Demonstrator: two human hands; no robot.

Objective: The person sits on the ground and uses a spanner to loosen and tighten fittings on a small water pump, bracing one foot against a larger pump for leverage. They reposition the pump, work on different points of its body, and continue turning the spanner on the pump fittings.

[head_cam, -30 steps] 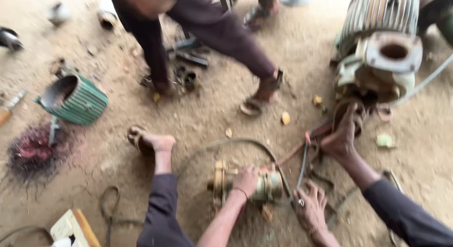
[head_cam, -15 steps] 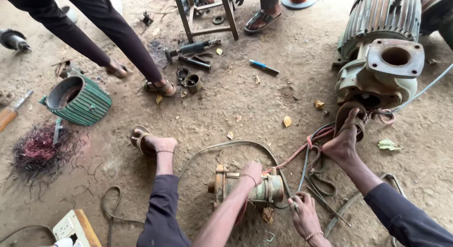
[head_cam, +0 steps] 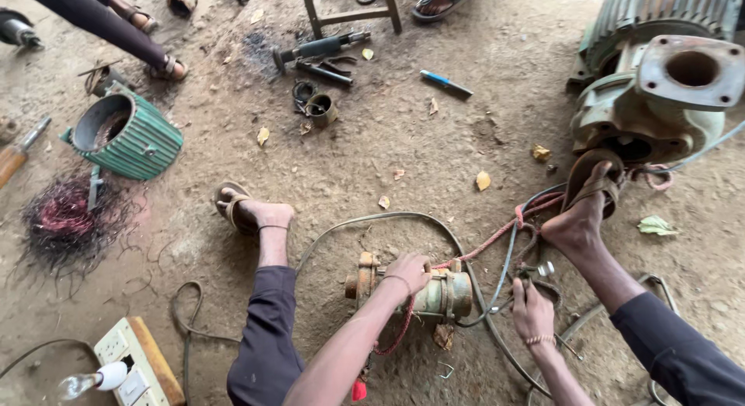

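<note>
Head view, looking straight down between the person's knees: the small motor (head_cam: 423, 288) lies on its side on the dirt floor, dead centre, just ahead of both hands. Its long axis runs left to right across the view, rusty end cap toward the left, banded pale-green body toward the right. The left hand (head_cam: 407, 272) is on it, draped over the top of the casing, fingers curled down in a steadying grip, forearm reaching in low from the bottom of the frame. The right hand (head_cam: 531, 311) sits just off the motor's right end, closed around the bundle of cables (head_cam: 512, 255), with a small metal piece (head_cam: 545, 269) showing just above it; what exactly the fingers pinch, I cannot tell. So the left is the hand on the motor and the right is a little apart, to the side. A red cord (head_cam: 489, 241) runs from the motor up to the right foot (head_cam: 578, 220), which is braced against the big green pump (head_cam: 660, 96). The left foot (head_cam: 252, 214) is planted on the dirt to the left.
</note>
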